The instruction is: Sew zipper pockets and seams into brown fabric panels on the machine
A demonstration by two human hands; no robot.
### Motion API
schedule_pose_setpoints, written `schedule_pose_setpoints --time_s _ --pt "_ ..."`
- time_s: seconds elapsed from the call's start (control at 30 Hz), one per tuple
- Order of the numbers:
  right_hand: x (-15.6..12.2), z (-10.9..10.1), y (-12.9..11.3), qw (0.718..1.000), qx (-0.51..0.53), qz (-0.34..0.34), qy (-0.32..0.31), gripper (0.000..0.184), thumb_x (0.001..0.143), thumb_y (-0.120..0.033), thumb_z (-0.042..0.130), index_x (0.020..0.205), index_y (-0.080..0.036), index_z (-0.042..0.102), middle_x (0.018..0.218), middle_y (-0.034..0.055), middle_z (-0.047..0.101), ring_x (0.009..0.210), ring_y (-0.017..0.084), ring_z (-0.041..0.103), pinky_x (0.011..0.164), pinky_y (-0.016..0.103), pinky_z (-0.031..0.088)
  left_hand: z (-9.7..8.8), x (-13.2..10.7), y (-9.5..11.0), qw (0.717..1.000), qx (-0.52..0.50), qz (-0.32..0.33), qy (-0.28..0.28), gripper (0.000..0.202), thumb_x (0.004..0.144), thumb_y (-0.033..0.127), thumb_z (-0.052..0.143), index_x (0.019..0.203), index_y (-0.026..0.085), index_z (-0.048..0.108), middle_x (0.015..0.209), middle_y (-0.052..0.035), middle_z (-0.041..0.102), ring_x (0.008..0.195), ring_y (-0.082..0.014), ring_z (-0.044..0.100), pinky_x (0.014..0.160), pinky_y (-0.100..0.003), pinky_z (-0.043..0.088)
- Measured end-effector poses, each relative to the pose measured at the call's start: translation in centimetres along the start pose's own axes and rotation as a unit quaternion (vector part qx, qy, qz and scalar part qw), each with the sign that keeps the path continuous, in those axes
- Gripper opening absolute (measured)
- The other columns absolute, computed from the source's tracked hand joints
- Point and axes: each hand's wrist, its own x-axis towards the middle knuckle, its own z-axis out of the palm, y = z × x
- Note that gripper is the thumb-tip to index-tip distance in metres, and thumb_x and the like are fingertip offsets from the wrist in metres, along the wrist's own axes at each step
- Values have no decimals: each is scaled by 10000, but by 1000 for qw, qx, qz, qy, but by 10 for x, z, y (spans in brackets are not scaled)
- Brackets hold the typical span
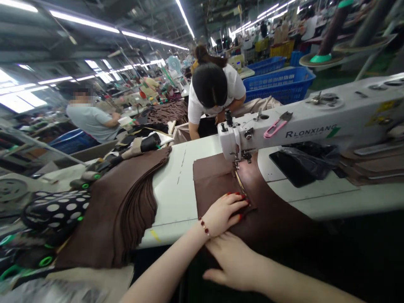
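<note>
My left hand (225, 212), a beaded bracelet at its wrist, lies flat on a brown leather-like panel (214, 189). Its fingers are stretched out, their tips beside a narrow slot with a gold-coloured zipper (240, 184). Just below, my right hand (235, 261) rests at the panel's near edge with its thumb spread apart; its fingertips are partly hidden near the left wrist. The panel runs under the needle and presser foot (236, 162) of a white sewing machine (277, 126), and its right part hangs over the table's front edge.
A stack of brown panels (126, 202) lies on the left of the white table (173, 176). Right of the needle are a black phone (288, 168) and a plastic bag (311, 158). Pink thread snips (277, 125) sit on the machine arm. A co-worker (214, 88) bends over opposite, near blue baskets (277, 86).
</note>
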Motion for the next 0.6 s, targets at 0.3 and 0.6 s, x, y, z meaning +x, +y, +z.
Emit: schedule_pose_setpoints --time_s 0.3,0.6 --pt "-54 -103 81 972 -194 48 123 479 935 -279 508 1401 -179 466 1401 116 549 1279 228 514 1079 414 426 12 -23 -38 997 -34 65 -24 598 975 402 488 1520 353 248 1573 -6 314 1477 -200 237 1221 -420 159" --pt "-26 -69 103 965 -246 -35 89 389 942 -298 524 1302 -170 601 1353 130 596 1266 273 544 1118 506 392 15 -76 -69 995 66 -55 44 457 992 323 460 1439 232 429 1475 -84 475 1404 -238 388 1169 -462 300"
